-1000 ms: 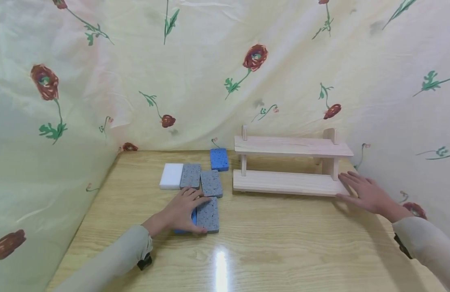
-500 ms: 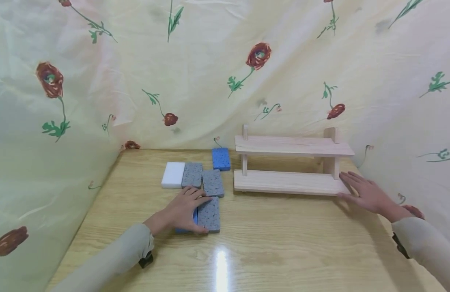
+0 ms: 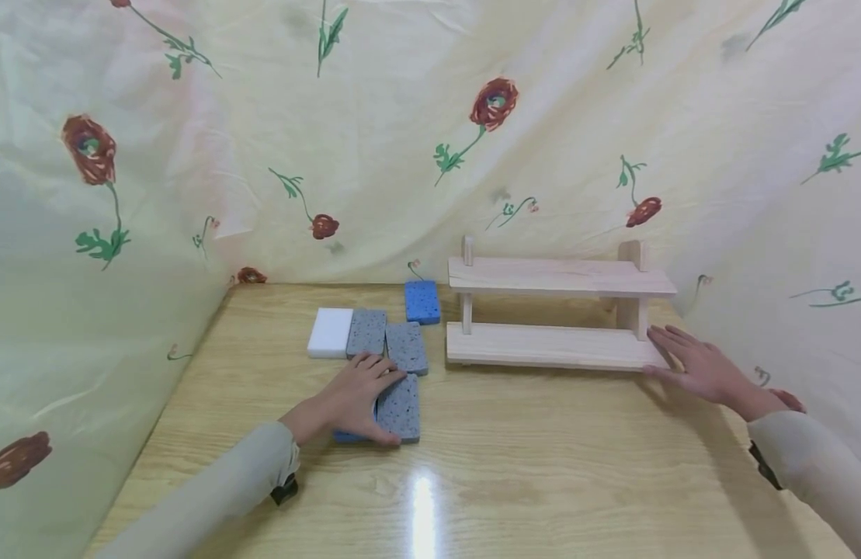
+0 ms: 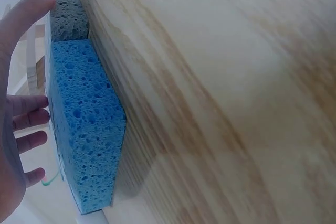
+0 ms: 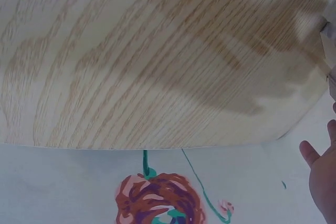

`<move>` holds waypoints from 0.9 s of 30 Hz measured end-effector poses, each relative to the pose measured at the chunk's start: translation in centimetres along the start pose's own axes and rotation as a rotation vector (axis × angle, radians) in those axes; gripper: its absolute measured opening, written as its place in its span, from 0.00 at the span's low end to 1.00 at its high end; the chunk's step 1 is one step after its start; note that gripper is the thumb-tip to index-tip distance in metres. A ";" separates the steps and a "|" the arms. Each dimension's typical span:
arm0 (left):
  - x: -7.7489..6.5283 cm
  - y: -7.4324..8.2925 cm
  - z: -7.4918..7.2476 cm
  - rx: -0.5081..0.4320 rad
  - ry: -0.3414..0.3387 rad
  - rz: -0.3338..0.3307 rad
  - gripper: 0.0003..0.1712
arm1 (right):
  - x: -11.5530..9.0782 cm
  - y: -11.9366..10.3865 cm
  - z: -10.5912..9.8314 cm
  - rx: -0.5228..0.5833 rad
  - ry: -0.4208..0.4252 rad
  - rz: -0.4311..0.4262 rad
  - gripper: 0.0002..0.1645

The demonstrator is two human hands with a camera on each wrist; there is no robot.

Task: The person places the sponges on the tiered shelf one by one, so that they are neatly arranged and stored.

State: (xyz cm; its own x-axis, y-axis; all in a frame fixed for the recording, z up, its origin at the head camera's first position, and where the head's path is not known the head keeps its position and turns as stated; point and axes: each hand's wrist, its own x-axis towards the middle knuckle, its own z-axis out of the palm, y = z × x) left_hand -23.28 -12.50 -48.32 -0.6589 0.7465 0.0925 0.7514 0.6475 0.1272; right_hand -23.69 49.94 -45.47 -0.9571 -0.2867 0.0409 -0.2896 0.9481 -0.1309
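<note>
My left hand (image 3: 356, 396) spreads over a blue sponge (image 3: 351, 437) and the grey sponge (image 3: 400, 411) beside it. Its thumb rests at the grey sponge's near edge, and its index finger reaches the far end. In the left wrist view, the speckled blue sponge (image 4: 86, 103) stands large before the fingers, with the grey sponge (image 4: 71, 17) behind it under the thumb. My right hand (image 3: 703, 371) lies with extended fingers at the right end of a small two-tier wooden shelf (image 3: 542, 345), touching the lower board. Part of the left blue sponge is hidden under the hand.
Beyond the left hand lie a white sponge (image 3: 330, 332), two grey sponges, one (image 3: 366, 332) beside the white one and another (image 3: 406, 347) to its right, and a blue sponge (image 3: 421, 301) near the back edge. Flowered cloth (image 3: 374, 155) hangs behind and along both sides of the wooden table (image 3: 542, 466).
The head view shifts slightly. Both hands, the sponges and the shelf keep practically the same places.
</note>
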 end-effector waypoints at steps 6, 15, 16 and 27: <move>-0.3 -0.4 -0.2 -0.012 -0.017 -0.028 0.66 | 0.0 0.1 -0.2 -0.001 -0.015 0.000 0.50; -0.8 -0.8 0.1 -0.009 0.000 -0.064 0.66 | 0.0 0.3 -0.1 0.013 -0.027 0.015 0.50; -0.7 -0.8 0.2 -0.010 0.000 -0.065 0.66 | 0.0 0.4 -0.1 0.015 -0.029 0.018 0.50; -1.1 -0.7 0.3 -0.016 -0.008 -0.072 0.70 | 0.2 0.2 -0.5 0.005 -0.055 0.011 0.51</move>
State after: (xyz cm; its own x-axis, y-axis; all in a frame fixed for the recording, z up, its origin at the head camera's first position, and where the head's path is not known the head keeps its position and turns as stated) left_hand -23.13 -13.73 -48.80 -0.7110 0.6991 0.0750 0.7012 0.6971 0.1495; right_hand -23.99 50.16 -45.00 -0.9587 -0.2840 -0.0155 -0.2794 0.9505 -0.1358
